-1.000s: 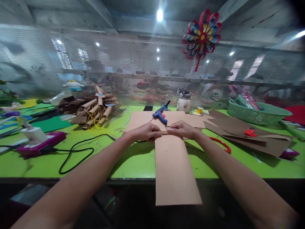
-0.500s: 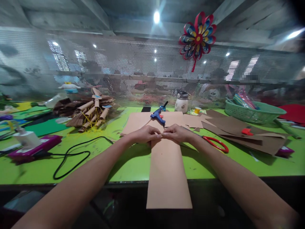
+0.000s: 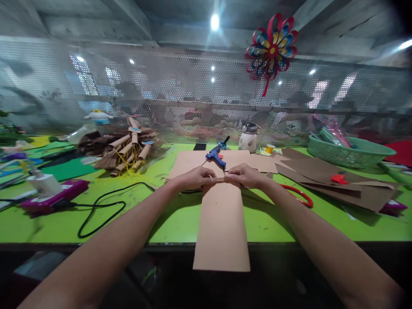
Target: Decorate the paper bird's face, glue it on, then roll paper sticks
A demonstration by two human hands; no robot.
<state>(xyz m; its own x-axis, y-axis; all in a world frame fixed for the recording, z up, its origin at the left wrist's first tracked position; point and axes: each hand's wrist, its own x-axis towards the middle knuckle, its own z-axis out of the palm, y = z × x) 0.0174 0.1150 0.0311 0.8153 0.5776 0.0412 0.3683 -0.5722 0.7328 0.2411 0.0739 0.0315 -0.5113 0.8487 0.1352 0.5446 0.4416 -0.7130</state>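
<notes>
A long strip of tan craft paper point(image 3: 222, 227) runs toward me, its near end hanging past the table edge. My left hand point(image 3: 198, 177) pinches the left corner of its far end, and my right hand point(image 3: 243, 176) pinches the right corner. Between the two hands the far edge shows a narrow fold or roll. Just beyond my fingers a blue glue gun point(image 3: 216, 157) with a red trigger rests on a tan sheet point(image 3: 186, 162). Right of my right hand lie red-handled scissors point(image 3: 304, 198), partly hidden behind my forearm.
Brown paper sheets point(image 3: 322, 174) and a green basket point(image 3: 350, 152) lie to the right. A white jar point(image 3: 248, 139) stands at the back. At left are rolled-paper bundles point(image 3: 128, 148), a black cable point(image 3: 96, 206) and a purple power strip point(image 3: 58, 197) with a white plug.
My hands have moved apart along the strip's far edge, exposing a folded band between them. The strip's near end has drawn slightly away from me, and the view has shifted a little.
</notes>
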